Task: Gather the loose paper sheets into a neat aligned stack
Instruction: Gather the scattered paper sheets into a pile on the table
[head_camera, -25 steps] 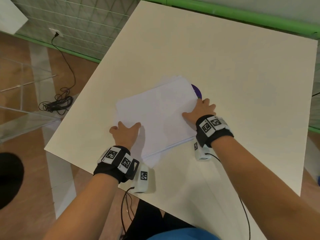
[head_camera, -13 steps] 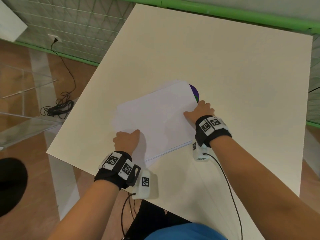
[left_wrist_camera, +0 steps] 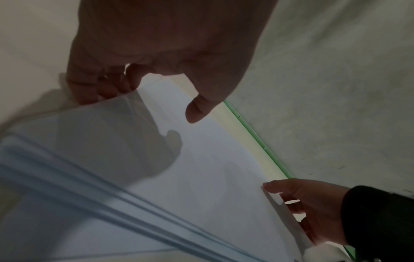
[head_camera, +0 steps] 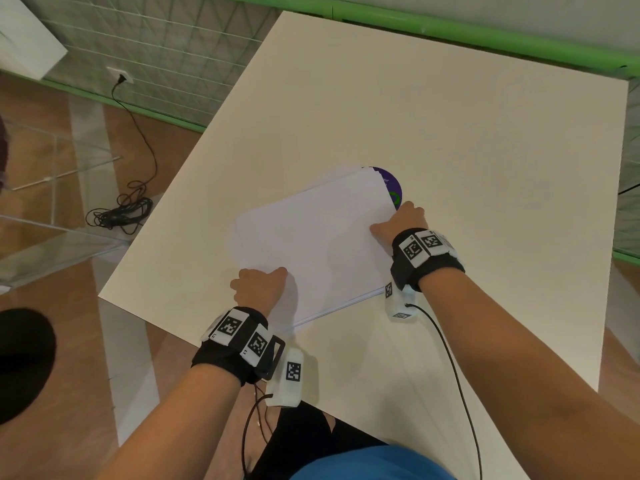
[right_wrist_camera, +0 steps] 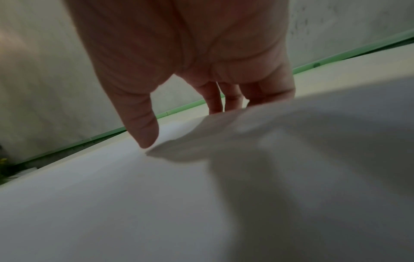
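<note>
On the bench (head_camera: 485, 168), the stack (head_camera: 311, 237) lies with its long axis slanting far-right toward the purple disc (head_camera: 393, 185); left hand (head_camera: 258, 285) pinches its near-left corner, right hand (head_camera: 401, 221) its right edge.

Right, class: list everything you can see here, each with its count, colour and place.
Table: one, cream, centre.
Sheets: several, white, roughly stacked on the table's near half.
Disc: one, purple, partly under the sheets' far right corner.
Cable: one, black, coiled on the floor, left.
Rail: one, green, behind the table.
Wristbands: two, black with white tags, one per wrist.
Left hand: grips the sheets' near left corner.
Right hand: grips the sheets' right edge.
</note>
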